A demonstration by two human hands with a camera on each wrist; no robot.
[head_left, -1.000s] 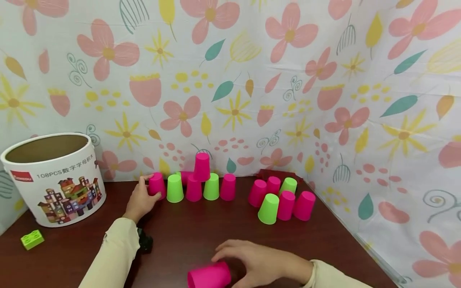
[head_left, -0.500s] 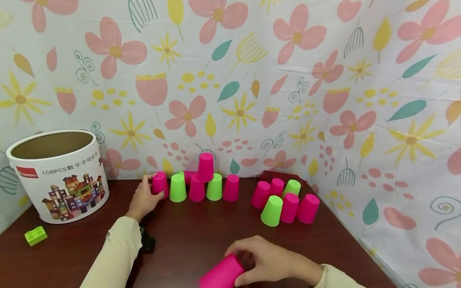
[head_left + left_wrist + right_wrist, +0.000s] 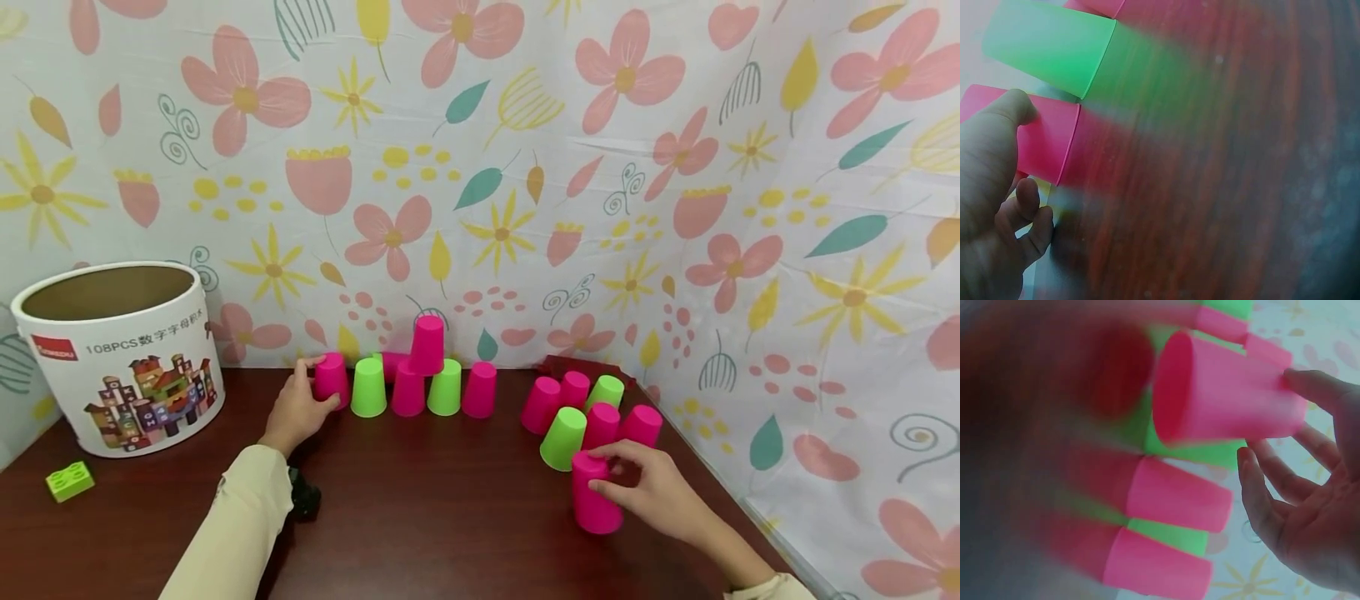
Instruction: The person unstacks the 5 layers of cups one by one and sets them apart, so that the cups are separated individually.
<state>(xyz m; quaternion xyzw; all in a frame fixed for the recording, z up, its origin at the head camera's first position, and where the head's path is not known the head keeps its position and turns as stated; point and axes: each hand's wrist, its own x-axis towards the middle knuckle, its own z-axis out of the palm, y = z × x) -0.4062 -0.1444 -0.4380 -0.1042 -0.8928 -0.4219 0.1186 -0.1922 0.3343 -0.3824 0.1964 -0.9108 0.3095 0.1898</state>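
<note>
My left hand holds an upside-down pink cup at the left end of a row; the left wrist view shows the thumb against its side. Beside it stand a green cup, a pink cup, a second green cup and another pink cup. One pink cup sits on top in the middle. My right hand pinches a pink cup near its base, mouth downward. In the right wrist view that cup's open mouth shows, in front of the right-hand group.
Several upturned pink and green cups cluster at the right. A pink cup appears to lie behind the row. A white bucket and a green toy brick are at the left. A dark object lies beside the left forearm.
My right hand has taken hold of the pink cup lying near the front, turned it mouth down and carried it right and away, toward the right-hand cluster. The left hand stays on its cup.
</note>
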